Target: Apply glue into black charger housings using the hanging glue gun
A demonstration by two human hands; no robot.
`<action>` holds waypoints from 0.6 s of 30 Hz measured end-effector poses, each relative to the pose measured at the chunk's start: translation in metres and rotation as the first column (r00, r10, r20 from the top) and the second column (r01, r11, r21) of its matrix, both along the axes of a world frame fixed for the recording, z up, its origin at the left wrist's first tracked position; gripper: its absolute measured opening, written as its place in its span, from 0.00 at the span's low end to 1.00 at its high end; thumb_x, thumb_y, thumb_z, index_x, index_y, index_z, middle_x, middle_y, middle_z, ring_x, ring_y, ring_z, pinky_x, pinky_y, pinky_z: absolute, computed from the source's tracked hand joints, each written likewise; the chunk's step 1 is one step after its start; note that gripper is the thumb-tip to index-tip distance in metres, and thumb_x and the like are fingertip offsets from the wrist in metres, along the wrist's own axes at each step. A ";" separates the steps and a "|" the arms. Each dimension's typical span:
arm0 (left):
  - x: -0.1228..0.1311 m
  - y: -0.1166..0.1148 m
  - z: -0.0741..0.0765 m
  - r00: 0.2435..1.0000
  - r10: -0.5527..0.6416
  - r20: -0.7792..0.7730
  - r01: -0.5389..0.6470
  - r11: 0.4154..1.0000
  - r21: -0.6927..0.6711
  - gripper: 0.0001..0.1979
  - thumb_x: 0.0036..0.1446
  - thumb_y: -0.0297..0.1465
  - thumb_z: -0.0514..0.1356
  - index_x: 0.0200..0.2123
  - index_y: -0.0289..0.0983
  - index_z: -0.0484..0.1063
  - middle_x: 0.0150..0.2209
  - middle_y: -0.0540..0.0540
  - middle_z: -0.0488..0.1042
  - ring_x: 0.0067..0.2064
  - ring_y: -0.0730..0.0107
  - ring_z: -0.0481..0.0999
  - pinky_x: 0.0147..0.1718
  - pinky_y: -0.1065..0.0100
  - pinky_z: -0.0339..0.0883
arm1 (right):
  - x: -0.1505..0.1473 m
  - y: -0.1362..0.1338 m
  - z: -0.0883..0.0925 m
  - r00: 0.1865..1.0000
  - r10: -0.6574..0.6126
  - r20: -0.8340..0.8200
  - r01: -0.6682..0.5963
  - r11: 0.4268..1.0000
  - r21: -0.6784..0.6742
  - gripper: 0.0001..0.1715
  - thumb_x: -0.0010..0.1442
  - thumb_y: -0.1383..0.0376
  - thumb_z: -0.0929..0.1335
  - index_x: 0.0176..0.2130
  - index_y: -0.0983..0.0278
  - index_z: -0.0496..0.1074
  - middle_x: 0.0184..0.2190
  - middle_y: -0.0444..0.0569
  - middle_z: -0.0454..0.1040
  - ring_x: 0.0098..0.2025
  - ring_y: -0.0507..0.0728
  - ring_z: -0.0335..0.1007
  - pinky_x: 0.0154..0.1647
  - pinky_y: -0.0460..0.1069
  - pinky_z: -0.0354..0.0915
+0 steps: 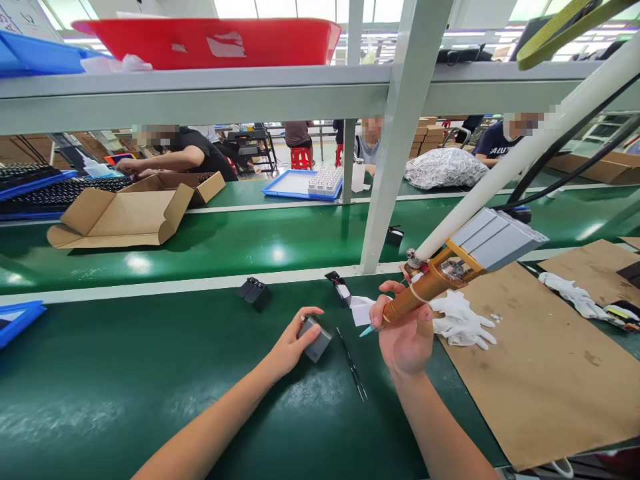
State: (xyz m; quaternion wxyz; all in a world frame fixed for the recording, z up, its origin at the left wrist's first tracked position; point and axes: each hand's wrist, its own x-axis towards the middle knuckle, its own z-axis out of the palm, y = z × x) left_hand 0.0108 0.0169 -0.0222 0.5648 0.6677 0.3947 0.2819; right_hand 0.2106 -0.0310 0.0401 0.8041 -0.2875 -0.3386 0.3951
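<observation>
— Grips?
— Left hand [293,343] closed round a grey block [316,340], near centre of the green belt [125,373]. Right hand [405,337] clasps a copper-coloured tool [425,290] just right of it.
— Clearance?
— Open belt to the near left; the cardboard sheet [530,387] has its edge close on the right.
— Containers?
— Far blue tray [290,185] holds white vials [326,180].

Open cardboard box [125,213] far left — white gloves [460,323] right, red bin [210,43] overhead.
</observation>
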 end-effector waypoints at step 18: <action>-0.021 0.006 0.018 0.982 0.164 -0.094 -0.137 0.960 0.242 0.21 0.60 0.46 0.54 0.53 0.42 0.64 0.34 0.47 0.71 0.36 0.62 0.71 0.37 0.61 0.64 | 0.003 0.002 -0.005 1.000 -0.006 -0.002 0.006 1.000 0.023 0.21 0.58 0.46 0.62 0.45 0.55 0.63 0.40 0.46 0.69 0.21 0.50 0.63 0.23 0.49 0.57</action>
